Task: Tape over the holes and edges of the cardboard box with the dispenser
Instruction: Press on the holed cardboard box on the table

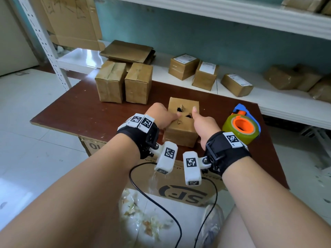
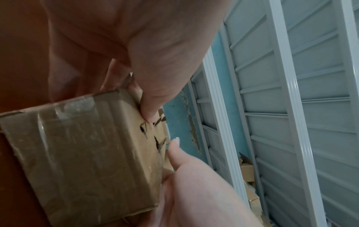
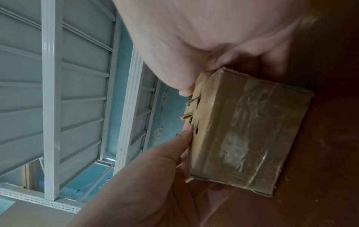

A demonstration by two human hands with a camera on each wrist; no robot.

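Note:
A small cardboard box [image 1: 180,130] stands on the dark brown table [image 1: 80,111], its top torn by several ragged holes [image 1: 179,109]. My left hand [image 1: 162,116] grips the box's left side, thumb lying on the top beside a hole. My right hand [image 1: 203,125] grips the right side, thumb raised over the top. In the left wrist view the box's [image 2: 81,153] front face carries old clear tape. The right wrist view shows the same box [image 3: 242,130] between both thumbs. The tape dispenser [image 1: 241,125], blue with an orange core and a yellowish roll, lies untouched just right of the box.
Two taped boxes [image 1: 110,81] [image 1: 138,83] stand at the table's back left, flattened cardboard [image 1: 127,51] behind them. Labelled parcels [image 1: 206,75] sit on the white shelf [image 1: 279,102] beyond. A large printed carton [image 1: 182,192] and a black cable [image 1: 155,203] lie below the table's near edge.

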